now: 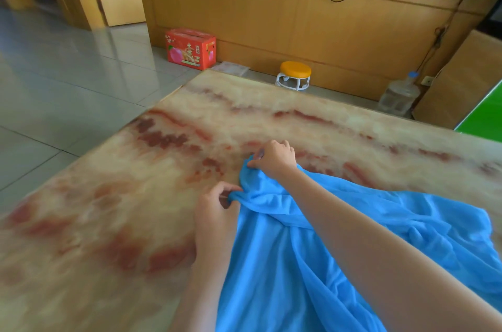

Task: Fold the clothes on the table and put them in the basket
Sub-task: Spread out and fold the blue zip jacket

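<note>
On the marble-patterned table point(108, 223), toward its near right part, lies the blue garment point(298, 263) I am working on. It is rumpled, with loose folds running across it. Its near end goes out of view below, so I cannot tell whether it hangs over the table's near edge.

My left hand point(214, 212) is at the garment's left border, about the middle of the table. Its fingers are curled and clamped on a bunched bit of the blue edge, with the thumb against them. My right hand point(274, 159) is a little farther in across the table. It grips the farthest corner of the same garment, with knuckles up and fingertips pinching the cloth down by the tabletop. My right forearm lies diagonally over the blue fabric. The two hands are near each other but not touching, and a short gathered stretch of cloth runs between them.

The left half of the table shows only its cream and reddish veining.

Beyond the table's far edge, on the tiled floor, a red carton point(190, 49) printed with peaches stands against a wooden wall panel point(271, 11). A small stool with an orange seat point(294, 74) is to its right. Past the table's far right corner stands a large clear water jug point(399, 96). A bright green surface point(483, 114) shows at the picture's right edge, just off the table's right end.
</note>
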### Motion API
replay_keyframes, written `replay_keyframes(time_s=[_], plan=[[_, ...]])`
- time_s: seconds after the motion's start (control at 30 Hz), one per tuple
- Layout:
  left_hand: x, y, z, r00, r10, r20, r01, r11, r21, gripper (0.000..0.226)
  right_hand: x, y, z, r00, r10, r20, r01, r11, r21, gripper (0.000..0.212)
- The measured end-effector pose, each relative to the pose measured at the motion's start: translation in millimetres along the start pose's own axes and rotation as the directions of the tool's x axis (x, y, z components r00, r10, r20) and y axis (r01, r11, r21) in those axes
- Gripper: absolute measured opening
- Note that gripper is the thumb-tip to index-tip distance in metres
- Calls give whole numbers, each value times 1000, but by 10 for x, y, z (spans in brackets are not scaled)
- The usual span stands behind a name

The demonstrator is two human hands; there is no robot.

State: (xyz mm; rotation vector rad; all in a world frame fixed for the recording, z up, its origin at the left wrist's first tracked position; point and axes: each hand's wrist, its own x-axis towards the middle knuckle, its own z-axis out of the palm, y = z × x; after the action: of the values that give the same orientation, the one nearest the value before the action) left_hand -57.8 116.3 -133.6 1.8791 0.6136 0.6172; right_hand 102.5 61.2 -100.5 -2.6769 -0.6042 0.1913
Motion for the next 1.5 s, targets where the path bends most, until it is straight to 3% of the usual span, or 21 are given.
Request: replay_keyframes(time_s=[0.17, 0.23, 0.43, 0.57, 0.63, 0.7, 0.77, 0.93, 1.0, 1.1, 1.17, 1.23, 1.33, 1.5], plan=[[30, -34, -7, 999, 1, -37, -3, 999, -32, 32, 143, -73, -72, 962, 92, -259, -6, 949, 316, 16], [28, -23, -19, 997, -7, -77, 4, 999, -33, 34, 204, -74, -103, 950, 112, -290, -12, 946, 325, 15], [8, -77, -3, 996, -7, -87, 18, 992, 127, 40, 252, 42, 27, 984, 24, -178, 3, 989, 149, 26], [-10, -26, -7, 992, -46, -113, 61, 988, 138, 26, 179, 216, -64, 988, 15, -152, 26, 964, 266, 26], [-10, -15, -3, 991, -55, -120, 70, 989, 128, 23, 151, 301, -95, 995, -39, -89, 55, 981, 184, 23], [-8, -28, -6, 990, -58, -127, 77, 986, 147, 27, 129, 373, -100, 989, -59, -139, 78, 988, 131, 21], [-5, -33, -20, 989, -56, -137, 80, 982, 172, 31, 97, 439, -139, 972, -12, -236, 63, 976, 208, 21], [17, -23, 24, 966, 205, -160, -146, 936, 319, 39, -132, 787, -485, 982, -10, -187, 71, 945, 320, 37], [-7, 49, 102, 948, 302, -101, -263, 921, 288, 41, -344, 1055, -697, 974, -13, -225, 87, 941, 326, 28], [-122, 205, 312, 907, 403, 126, -420, 887, 193, 39, -782, 1596, -933, 967, 85, -242, 2, 942, 336, 9], [-230, 227, 456, 856, 397, 330, -475, 857, 200, 40, -1056, 1966, -988, 964, 147, -220, -85, 959, 269, 9], [-285, 181, 556, 827, 340, 448, -497, 814, 299, 47, -1229, 2261, -988, 962, 206, -176, -165, 961, 224, 10], [-287, 156, 563, 834, 343, 433, -509, 781, 362, 41, -1265, 2383, -966, 964, 206, -166, -167, 960, 225, 13], [-195, 101, 498, 867, 379, 324, -477, 820, 317, 33, -1278, 2057, -842, 991, -92, -102, 94, 995, 18, 37]])
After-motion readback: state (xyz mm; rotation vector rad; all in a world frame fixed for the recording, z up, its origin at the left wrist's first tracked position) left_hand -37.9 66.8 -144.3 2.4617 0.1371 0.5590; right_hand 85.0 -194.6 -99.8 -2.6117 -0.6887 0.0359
